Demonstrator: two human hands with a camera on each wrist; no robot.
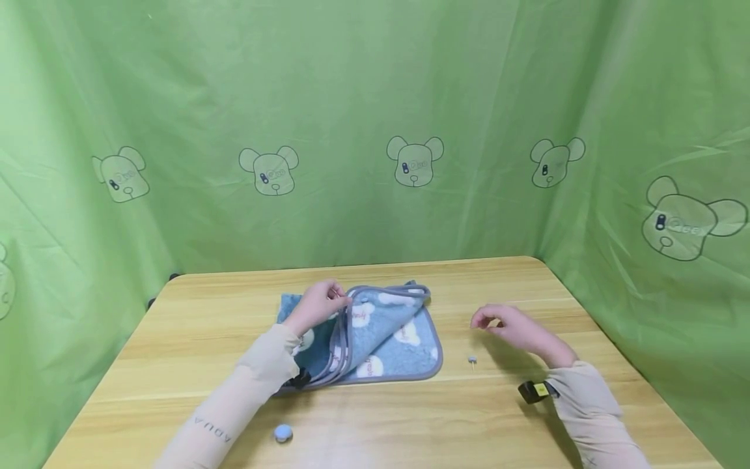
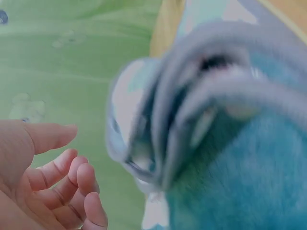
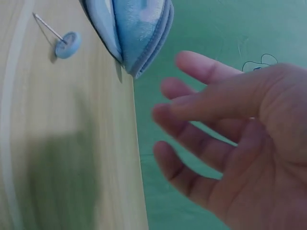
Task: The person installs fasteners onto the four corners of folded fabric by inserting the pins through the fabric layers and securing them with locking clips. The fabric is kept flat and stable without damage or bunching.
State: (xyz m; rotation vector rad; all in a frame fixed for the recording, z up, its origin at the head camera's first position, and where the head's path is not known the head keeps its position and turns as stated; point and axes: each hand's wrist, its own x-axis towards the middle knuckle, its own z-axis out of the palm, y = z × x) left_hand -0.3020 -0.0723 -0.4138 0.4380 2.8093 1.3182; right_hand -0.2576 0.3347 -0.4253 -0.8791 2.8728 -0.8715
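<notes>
A blue fleece blanket (image 1: 375, 326) with white cloud-like patches and grey piping lies folded on the table, its layered edges bunched upward. Beside those edges is my left hand (image 1: 319, 305). The left wrist view shows its thumb and loosely bent fingers (image 2: 88, 178) apart from the blanket, with nothing in them. Right of the blanket my right hand (image 1: 506, 324) hovers over the table with relaxed, slightly bent fingers (image 3: 184, 167); no object shows in its grasp. Just in front of it lies a pin (image 3: 67, 45) with a round blue head and thin metal shaft.
A round blue cap (image 1: 283, 432) sits near the table's front, by the left forearm. The wooden table (image 1: 410, 423) is bordered by green curtains (image 1: 363, 215) printed with bear heads. A black device (image 1: 534, 391) hangs at the right wrist.
</notes>
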